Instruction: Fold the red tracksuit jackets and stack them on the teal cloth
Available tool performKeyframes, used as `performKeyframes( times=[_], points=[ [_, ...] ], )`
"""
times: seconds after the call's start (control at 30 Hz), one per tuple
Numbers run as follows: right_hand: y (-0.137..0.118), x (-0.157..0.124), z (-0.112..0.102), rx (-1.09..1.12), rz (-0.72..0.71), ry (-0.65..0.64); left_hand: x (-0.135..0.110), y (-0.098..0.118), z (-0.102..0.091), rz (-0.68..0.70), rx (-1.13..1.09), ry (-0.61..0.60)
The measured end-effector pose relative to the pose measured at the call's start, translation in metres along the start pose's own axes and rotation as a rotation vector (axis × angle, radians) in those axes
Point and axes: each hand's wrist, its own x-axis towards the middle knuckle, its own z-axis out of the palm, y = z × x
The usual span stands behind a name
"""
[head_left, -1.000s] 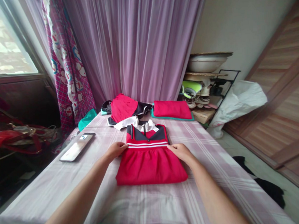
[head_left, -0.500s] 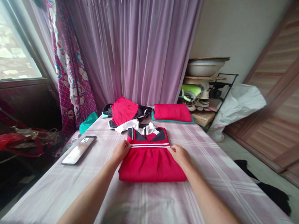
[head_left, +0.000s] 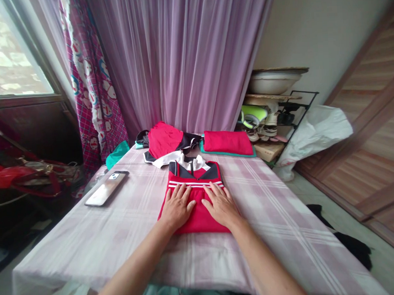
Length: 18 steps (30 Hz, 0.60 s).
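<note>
A folded red dress [head_left: 200,217] with a dark and white collar and white stripes across it lies on the bed-like table in front of me. My left hand [head_left: 178,205] rests flat on its left half, fingers spread and pointing away from me. On the right half lies my right hand [head_left: 221,204], also flat with fingers apart. Both sets of fingertips reach close to the white stripes. Just beyond the collar sits a loosely heaped red, black and white garment [head_left: 166,140]. A folded red cloth [head_left: 227,142] lies on a green one at the far right.
A phone [head_left: 107,189] lies on the checked tablecloth [head_left: 269,231] at left. Teal fabric [head_left: 117,154] hangs at the left edge. Purple curtains [head_left: 193,56] close off the back. A rack with shoes [head_left: 268,129] and a white bag [head_left: 317,135] stand to the right.
Both hands have let go of the dress's side edges at the stripes and moved inward onto its front, now lying flat. The view has shifted slightly.
</note>
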Motion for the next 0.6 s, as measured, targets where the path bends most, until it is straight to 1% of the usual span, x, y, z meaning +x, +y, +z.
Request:
performKeyframes(
  times=[0.07,0.13,0.27,0.4,0.5,0.6],
  points=[
    [0.005,-0.001,0.006,0.011,-0.001,-0.038,-0.001,-0.007,0.008,0.010,-0.032,-0.012],
    [0.013,-0.001,0.007,0.038,-0.020,-0.044,-0.001,-0.016,0.011,0.040,-0.066,-0.015],
    [0.036,-0.003,0.007,0.140,-0.087,-0.027,-0.003,-0.033,0.008,0.136,-0.138,-0.024],
    [0.061,-0.008,0.014,0.337,-0.126,-0.023,-0.008,-0.052,0.005,0.219,-0.222,-0.047],
    [0.074,-0.012,0.019,0.464,-0.125,-0.022,-0.013,-0.068,0.002,0.220,-0.281,-0.058],
    [0.080,-0.020,0.016,0.530,-0.126,-0.019,-0.020,-0.078,-0.003,0.182,-0.333,-0.050]
  ],
)
